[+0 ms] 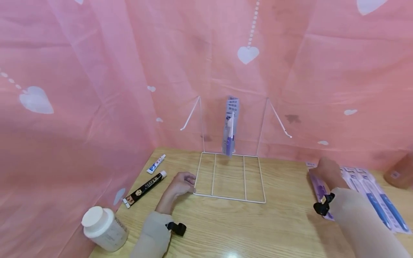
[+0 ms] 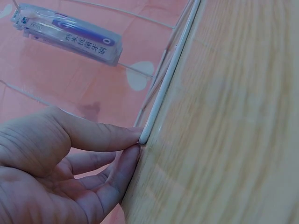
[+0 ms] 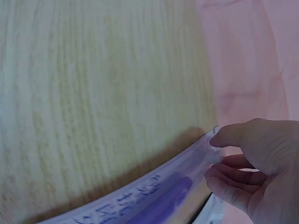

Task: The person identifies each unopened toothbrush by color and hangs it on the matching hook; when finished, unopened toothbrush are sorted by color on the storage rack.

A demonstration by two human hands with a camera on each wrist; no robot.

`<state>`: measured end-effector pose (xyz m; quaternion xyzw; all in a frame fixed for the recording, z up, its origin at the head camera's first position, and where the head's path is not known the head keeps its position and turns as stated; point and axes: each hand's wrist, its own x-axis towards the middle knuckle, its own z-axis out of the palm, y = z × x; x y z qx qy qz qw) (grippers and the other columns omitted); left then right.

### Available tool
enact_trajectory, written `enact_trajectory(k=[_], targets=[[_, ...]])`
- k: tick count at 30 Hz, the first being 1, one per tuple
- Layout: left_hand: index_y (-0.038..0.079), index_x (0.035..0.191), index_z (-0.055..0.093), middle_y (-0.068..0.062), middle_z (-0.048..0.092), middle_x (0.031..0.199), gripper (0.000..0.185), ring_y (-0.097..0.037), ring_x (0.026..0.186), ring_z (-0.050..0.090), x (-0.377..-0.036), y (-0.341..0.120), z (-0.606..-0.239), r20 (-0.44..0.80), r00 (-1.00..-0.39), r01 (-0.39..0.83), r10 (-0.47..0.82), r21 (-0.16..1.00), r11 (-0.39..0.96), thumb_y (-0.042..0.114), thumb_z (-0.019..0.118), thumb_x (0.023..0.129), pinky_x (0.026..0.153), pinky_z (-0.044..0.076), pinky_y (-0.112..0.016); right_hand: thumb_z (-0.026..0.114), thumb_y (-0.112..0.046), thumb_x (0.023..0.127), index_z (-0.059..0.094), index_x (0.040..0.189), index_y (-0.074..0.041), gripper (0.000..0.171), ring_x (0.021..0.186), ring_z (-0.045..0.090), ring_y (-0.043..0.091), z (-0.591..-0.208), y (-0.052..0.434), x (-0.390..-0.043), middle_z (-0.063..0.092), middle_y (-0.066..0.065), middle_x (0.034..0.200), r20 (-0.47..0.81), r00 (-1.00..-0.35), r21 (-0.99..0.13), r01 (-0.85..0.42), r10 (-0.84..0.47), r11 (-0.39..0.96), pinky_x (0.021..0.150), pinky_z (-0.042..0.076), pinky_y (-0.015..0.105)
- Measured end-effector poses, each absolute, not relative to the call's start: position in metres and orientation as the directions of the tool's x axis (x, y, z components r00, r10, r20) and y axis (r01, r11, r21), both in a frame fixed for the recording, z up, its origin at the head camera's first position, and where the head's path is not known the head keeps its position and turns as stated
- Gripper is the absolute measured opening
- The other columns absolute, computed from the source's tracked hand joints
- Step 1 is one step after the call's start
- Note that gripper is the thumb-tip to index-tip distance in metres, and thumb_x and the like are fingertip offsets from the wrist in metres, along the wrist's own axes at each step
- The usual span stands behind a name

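Observation:
A white wire rack (image 1: 229, 197) stands on the table, with slanting hooks at its back. My left hand (image 1: 180, 183) is at its front left corner; in the left wrist view thumb and fingertips pinch the end of the white rod (image 2: 170, 74). From the rack's middle hook hangs a packaged toothbrush (image 1: 230, 125) with a purple handle. Over on the right, my right hand (image 1: 329, 173) grips the far end of another packaged purple toothbrush (image 1: 318, 190). Close up, thumb and fingers close about the end of that clear package (image 3: 154, 198), whose near part lies low over the wood.
Several packaged blue toothbrushes (image 1: 371, 195) lie right of my right hand, with a brownish container (image 1: 400, 172) beyond. Left are a small toothpaste tube (image 1: 156, 164), a black toothpaste tube (image 1: 145, 188) and a white lidded jar (image 1: 108, 231). Pink curtain (image 1: 206, 64) hangs behind.

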<state>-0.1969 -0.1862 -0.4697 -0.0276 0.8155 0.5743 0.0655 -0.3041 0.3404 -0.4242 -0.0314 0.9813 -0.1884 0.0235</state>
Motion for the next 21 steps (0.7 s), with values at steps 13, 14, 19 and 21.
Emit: enact_trajectory(k=[13,14,19,21], targets=[[-0.010,0.116,0.064,-0.014,0.059,0.092,0.051,-0.021,0.079,0.061,-0.199,-0.186,-0.470,-0.148,-0.989,-0.129,0.027,0.929,0.347,-0.018,0.075,0.067,0.071,0.055,-0.029,0.069,-0.022,0.081,0.051,0.067,0.000,0.031,0.058,0.047,0.025,-0.440,0.345,-0.310,0.048,0.008,0.063,-0.058,-0.997,-0.329,-0.034,-0.056,0.944,0.052,0.039,0.035],[-0.009,0.115,0.064,-0.014,0.059,0.092,0.051,-0.021,0.079,0.061,-0.199,-0.186,-0.471,-0.153,-0.988,-0.135,0.023,0.929,0.344,-0.018,0.075,0.066,0.071,0.055,-0.028,0.068,-0.021,0.081,0.050,0.066,-0.001,0.031,0.058,0.046,0.024,-0.440,0.345,-0.311,0.048,0.007,0.062,-0.057,-0.996,-0.328,-0.039,-0.061,0.944,0.051,0.039,0.035],[-0.010,0.115,0.063,-0.014,0.059,0.092,0.051,-0.021,0.079,0.061,-0.198,-0.185,-0.469,-0.162,-0.987,-0.147,0.018,0.929,0.338,-0.019,0.075,0.066,0.072,0.055,-0.028,0.069,-0.019,0.079,0.043,0.061,-0.009,0.034,0.053,0.043,0.020,-0.441,0.343,-0.310,0.043,0.003,0.057,-0.034,-0.995,-0.329,-0.076,-0.093,0.941,0.047,0.036,0.031],[-0.010,0.115,0.063,-0.014,0.059,0.092,0.051,-0.021,0.080,0.061,-0.198,-0.184,-0.468,-0.161,-0.987,-0.145,0.019,0.929,0.339,-0.019,0.074,0.066,0.072,0.055,-0.029,0.069,-0.017,0.078,0.044,0.061,-0.009,0.032,0.052,0.043,0.020,-0.439,0.341,-0.310,0.043,0.002,0.057,-0.004,-0.994,-0.331,-0.105,-0.112,0.938,0.047,0.035,0.031]])
